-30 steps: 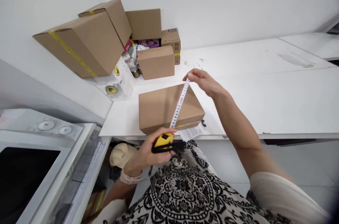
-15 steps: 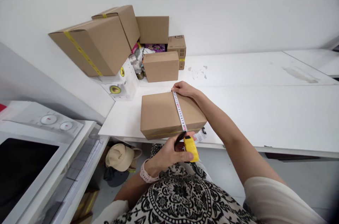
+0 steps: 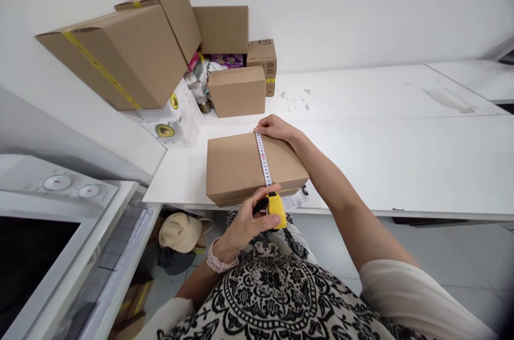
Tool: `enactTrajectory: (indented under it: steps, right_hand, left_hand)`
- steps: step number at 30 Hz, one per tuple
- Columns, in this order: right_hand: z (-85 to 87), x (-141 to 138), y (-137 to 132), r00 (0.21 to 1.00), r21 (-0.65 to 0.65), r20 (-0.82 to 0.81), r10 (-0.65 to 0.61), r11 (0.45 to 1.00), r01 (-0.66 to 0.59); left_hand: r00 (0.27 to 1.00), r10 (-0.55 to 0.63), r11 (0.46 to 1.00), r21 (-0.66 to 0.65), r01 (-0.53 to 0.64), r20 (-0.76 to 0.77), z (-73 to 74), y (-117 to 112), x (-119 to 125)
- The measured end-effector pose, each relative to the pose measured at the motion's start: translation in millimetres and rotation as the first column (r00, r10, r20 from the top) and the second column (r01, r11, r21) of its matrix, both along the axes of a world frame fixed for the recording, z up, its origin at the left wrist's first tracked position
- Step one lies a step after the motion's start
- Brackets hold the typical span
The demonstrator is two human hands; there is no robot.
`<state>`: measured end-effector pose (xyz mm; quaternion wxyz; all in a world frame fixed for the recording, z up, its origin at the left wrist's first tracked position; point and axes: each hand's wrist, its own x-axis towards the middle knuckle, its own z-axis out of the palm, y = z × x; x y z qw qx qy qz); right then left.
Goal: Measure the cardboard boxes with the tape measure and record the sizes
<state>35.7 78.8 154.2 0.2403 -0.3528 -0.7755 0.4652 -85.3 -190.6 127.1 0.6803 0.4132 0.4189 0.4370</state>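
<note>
A closed cardboard box [image 3: 236, 163] lies on the white table near its front edge. Across its top runs the white blade of a tape measure [image 3: 277, 210], from the far edge to the near edge. My left hand [image 3: 252, 217] is wrapped round the yellow case and its black strap, just off the box's near side, with a finger by the blade. At the far edge my right hand [image 3: 277, 128] pinches the blade's end against the box. A printed paper [image 3: 295, 199] sticks out from beside the box's near right corner.
Large taped cartons [image 3: 144, 56] are stacked at the back left on a white avocado-print box [image 3: 180, 120]. A smaller cardboard box [image 3: 237, 95] and an open carton of goods stand beside them. A microwave [image 3: 36, 243] is at left; a beige cap [image 3: 180, 233] sits below the table.
My left hand has brought the tape case closer to the box's near edge, and less blade shows. My right hand keeps its place at the far edge. The view has shifted slightly.
</note>
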Motion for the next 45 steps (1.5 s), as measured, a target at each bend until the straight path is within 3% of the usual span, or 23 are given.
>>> enactTrajectory:
  steps: [13, 17, 20, 23, 25, 27, 29, 30, 32, 34, 37, 40, 42, 45]
  right_hand:
    - [-7.0, 0, 2, 1.000, 0.005, -0.005, -0.011, 1.000, 0.011]
    - [1.6, 4, -1, 0.997, 0.018, -0.076, -0.027, 0.999, 0.029]
    - [19.4, 24, -16, 0.959, 0.089, -0.252, -0.131, 0.984, 0.157]
    - [26.3, 63, -47, 0.862, 0.090, -0.384, -0.332, 0.915, 0.392]
    - [13.1, 91, -74, 0.780, 0.032, -0.407, -0.476, 0.846, 0.532]
    - [-15.1, 115, -102, 0.710, -0.046, -0.383, -0.591, 0.780, 0.624]
    - [-50.8, 129, -128, 0.707, -0.139, -0.346, -0.617, 0.779, 0.611]
    - [-67.8, 131, -139, 0.724, -0.191, -0.320, -0.611, 0.790, 0.583]
    - [-93.6, 128, -158, 0.760, -0.269, -0.281, -0.586, 0.808, 0.524]
    - [-102.3, 119, -169, 0.818, -0.297, -0.266, -0.510, 0.851, 0.434]
    - [-83.5, 109, -176, 0.882, -0.258, -0.257, -0.395, 0.908, 0.331]
    - [-48.5, 108, -174, 0.884, -0.177, -0.263, -0.386, 0.920, 0.349]
    - [-32.3, 107, -169, 0.868, -0.101, -0.276, -0.414, 0.910, 0.402]
    - [-30.3, 97, -159, 0.811, 0.006, -0.270, -0.520, 0.841, 0.541]
  left_hand:
    - [0.995, 0.043, 0.999, -0.025, -0.041, 0.088, -1.0, 5, 2]
    - [0.996, 0.027, 1.000, -0.015, -0.026, 0.087, 1.4, 5, -3]
    - [0.999, 0.036, 0.999, 0.025, -0.037, 0.033, 13.7, -9, -16]
    - [0.974, 0.219, 0.970, 0.118, -0.212, -0.051, 26.9, -35, -43]
    - [0.904, 0.421, 0.891, 0.217, -0.398, -0.070, 27.0, -52, -66]
    - [0.807, 0.587, 0.785, 0.291, -0.548, -0.065, 16.5, -63, -90]
    - [0.727, 0.684, 0.707, 0.301, -0.641, -0.058, -2.3, -65, -108]
    - [0.704, 0.709, 0.686, 0.282, -0.671, -0.050, -13.0, -64, -114]
    - [0.707, 0.706, 0.697, 0.209, -0.686, -0.033, -32.1, -56, -120]
    - [0.743, 0.670, 0.736, 0.146, -0.661, -0.014, -43.3, -46, -119]
    - [0.767, 0.641, 0.751, 0.187, -0.633, 0.018, -39.5, -30, -119]
    - [0.782, 0.619, 0.723, 0.336, -0.604, 0.075, -17.4, -13, -125]
    - [0.798, 0.594, 0.705, 0.413, -0.577, 0.100, -0.9, 0, -128]
    - [0.820, 0.567, 0.713, 0.448, -0.538, 0.082, 17.8, 15, -125]
